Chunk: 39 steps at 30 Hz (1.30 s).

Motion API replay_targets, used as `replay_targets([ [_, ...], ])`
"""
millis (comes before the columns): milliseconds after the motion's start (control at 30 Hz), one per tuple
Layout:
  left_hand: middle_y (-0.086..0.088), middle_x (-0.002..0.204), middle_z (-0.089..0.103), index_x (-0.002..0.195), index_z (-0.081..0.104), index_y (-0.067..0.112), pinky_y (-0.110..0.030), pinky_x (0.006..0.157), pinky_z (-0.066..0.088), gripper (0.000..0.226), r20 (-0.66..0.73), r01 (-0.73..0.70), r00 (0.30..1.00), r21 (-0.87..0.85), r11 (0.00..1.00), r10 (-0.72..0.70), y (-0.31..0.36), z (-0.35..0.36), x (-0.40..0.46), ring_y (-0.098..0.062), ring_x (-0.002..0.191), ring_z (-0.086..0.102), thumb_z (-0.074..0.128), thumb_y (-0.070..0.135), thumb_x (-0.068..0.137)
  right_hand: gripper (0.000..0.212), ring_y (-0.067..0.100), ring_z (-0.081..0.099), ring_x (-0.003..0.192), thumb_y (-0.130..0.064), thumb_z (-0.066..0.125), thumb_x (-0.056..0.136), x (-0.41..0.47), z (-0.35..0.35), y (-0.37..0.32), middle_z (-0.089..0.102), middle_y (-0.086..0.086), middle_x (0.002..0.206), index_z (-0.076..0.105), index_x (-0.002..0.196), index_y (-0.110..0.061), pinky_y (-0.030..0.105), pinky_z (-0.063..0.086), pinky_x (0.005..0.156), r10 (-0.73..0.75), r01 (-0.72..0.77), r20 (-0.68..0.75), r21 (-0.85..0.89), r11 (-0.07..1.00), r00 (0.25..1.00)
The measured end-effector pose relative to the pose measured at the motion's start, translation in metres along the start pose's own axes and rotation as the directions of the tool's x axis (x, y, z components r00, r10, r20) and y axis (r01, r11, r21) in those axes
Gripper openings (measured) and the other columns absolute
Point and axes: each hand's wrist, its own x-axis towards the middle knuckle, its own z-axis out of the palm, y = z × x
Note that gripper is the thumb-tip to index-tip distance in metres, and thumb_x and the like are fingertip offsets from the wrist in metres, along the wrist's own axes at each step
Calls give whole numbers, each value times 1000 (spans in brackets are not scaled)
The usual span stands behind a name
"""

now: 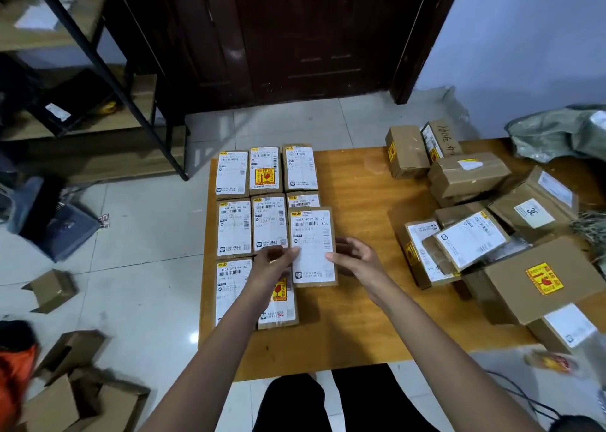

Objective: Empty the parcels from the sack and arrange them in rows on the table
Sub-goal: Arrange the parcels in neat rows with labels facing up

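Fingers [290,251] of the left hand [273,261] lie nearly straight along the left edge of a parcel [313,246], while the right hand's fingertips [331,257] press its right edge, thumb curled behind; between them the two hands pinch the box, apparently just above the table [360,316], though whether it touches cannot be told.

The step in hand looks like placement: this parcel seems bound for the third row of the grid [262,221]. It hangs at the grid's right edge, overlapping the last box of the middle row and sitting too far forward. The next move likely calls for drawing it toward the person and setting it down just beside the fragile-stickered box [278,300] under the left wrist, edges squared to its neighbours.

By size, the table comes first, a wooden top taking up the middle of the view. To the right of the grid, well apart from it, sprawls a loose heap of boxes [492,234] not yet arranged, so much of the sorting appears to remain. Beyond the heap, at the table's far right corner, slumps the green sack [557,133]; whether it holds more cannot be seen. The grid itself counts three boxes, three boxes, then two.

The held parcel is a flat brown carton, label up, its white slip printed with barcodes and covering most of the top face.
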Motion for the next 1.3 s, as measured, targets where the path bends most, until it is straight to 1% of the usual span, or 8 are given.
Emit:
replay_targets([
  [67, 1, 112, 60, 118, 52, 13, -24, 77, 50, 47, -165, -138, 971, 197, 971, 172, -5, -11, -6, -14, 101, 60, 73, 36, 82, 38, -2, 55, 90, -16, 77, 80, -5, -11, 6, 58, -15, 99, 52, 104, -30, 9, 46, 59, 28, -28, 10, 10, 1000, 1000],
  [167, -1, 113, 57, 117, 52, 12, -27, 75, 50, 37, -356, -212, 852, 434, 876, 383, -17, -34, -14, -17, 103, 57, 69, 25, 86, 44, 1, 52, 89, -15, 77, 80, -15, -27, 24, 55, -14, 101, 49, 112, -27, 12, 43, 58, 91, -91, 8, 4, 996, 996],
  [367, -21, 125, 49, 122, 51, -1, -49, 97, 41, 48, -536, 90, 788, 585, 806, 301, -57, -78, -8, -38, 119, 46, 70, 21, 84, 63, 14, 56, 100, -13, 82, 75, -18, -30, 78, 54, 3, 122, 49, 129, -16, 23, 52, 70, 234, -234, 14, -12, 972, 972],
  [500, -17, 124, 49, 124, 49, 3, -50, 91, 50, 51, -510, 121, 830, 558, 821, 224, -74, -85, -6, -34, 111, 54, 70, 26, 83, 50, 16, 61, 99, -12, 80, 77, -12, -17, 92, 58, 3, 120, 48, 114, -20, 29, 56, 78, 237, -237, 2, -13, 971, 971],
  [633, -17, 122, 51, 122, 49, 2, -49, 88, 52, 50, -484, 97, 838, 587, 804, 252, -79, -91, -4, -33, 106, 57, 71, 26, 83, 55, 17, 58, 108, -18, 80, 78, -1, -6, 90, 57, 0, 123, 49, 124, -18, 29, 55, 81, 213, -213, -7, -21, 977, 977],
  [733, -16, 120, 52, 121, 50, 3, -47, 87, 53, 49, -479, 78, 841, 565, 822, 250, -80, -91, -3, -32, 104, 58, 71, 24, 83, 68, 21, 55, 120, -24, 82, 76, 6, -1, 87, 54, 2, 133, 50, 134, -12, 40, 49, 100, 176, -178, -26, -99, 979, 984],
  [1000, -6, 111, 63, 110, 56, 16, -40, 71, 61, 57, -464, 92, 859, 555, 827, 216, -121, -118, 29, -22, 92, 66, 63, 56, 70, 39, 15, 57, 102, -18, 76, 82, 9, 1, 89, 59, -1, 115, 56, 115, -19, 30, 49, 91, 135, -137, -27, -143, 980, 990],
  [1300, -16, 121, 53, 122, 50, 4, -47, 89, 48, 46, -384, -116, 737, 740, 663, 557, -36, -69, -16, -32, 111, 51, 70, 20, 84, 46, 9, 62, 97, -31, 77, 79, 10, -30, 56, 63, -7, 110, 59, 121, -24, 31, 53, 85, -103, 63, -62, -458, 887, 993],
])
